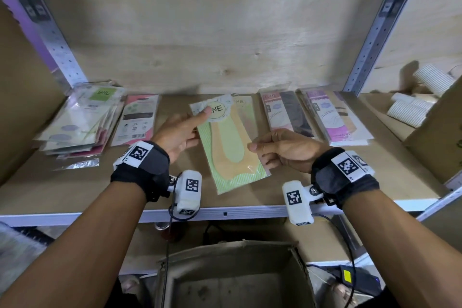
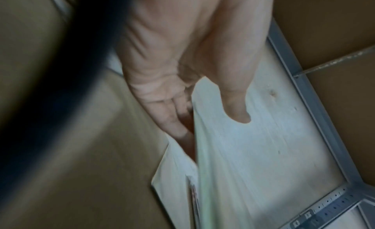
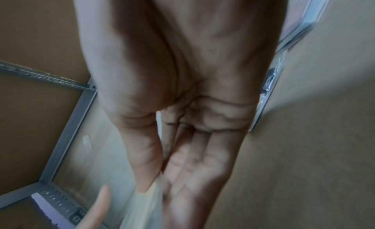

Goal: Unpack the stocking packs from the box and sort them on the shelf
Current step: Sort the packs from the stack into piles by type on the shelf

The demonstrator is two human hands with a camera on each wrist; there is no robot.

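I hold a green-and-yellow stocking pack (image 1: 232, 152) with a round "ENE" label just above the brown shelf board (image 1: 312, 182), at its middle. My left hand (image 1: 190, 127) pinches the pack's upper left corner, thumb on top by the label and fingers underneath. In the left wrist view the pale pack (image 2: 233, 152) sits between the thumb and fingers of the left hand (image 2: 182, 104). My right hand (image 1: 260, 152) pinches the pack's right edge; the right wrist view shows the right hand (image 3: 172, 168) with its thumb on the pack (image 3: 146, 205). The open cardboard box (image 1: 232, 282) stands below the shelf.
A similar pack (image 1: 243, 110) lies flat under the held one. At the left lie a stack of green packs (image 1: 80, 120) and a pink pack (image 1: 136, 120). Pink and purple packs (image 1: 282, 115) (image 1: 335, 117) lie at the right. A carton with white striped rolls (image 1: 410, 107) stands far right.
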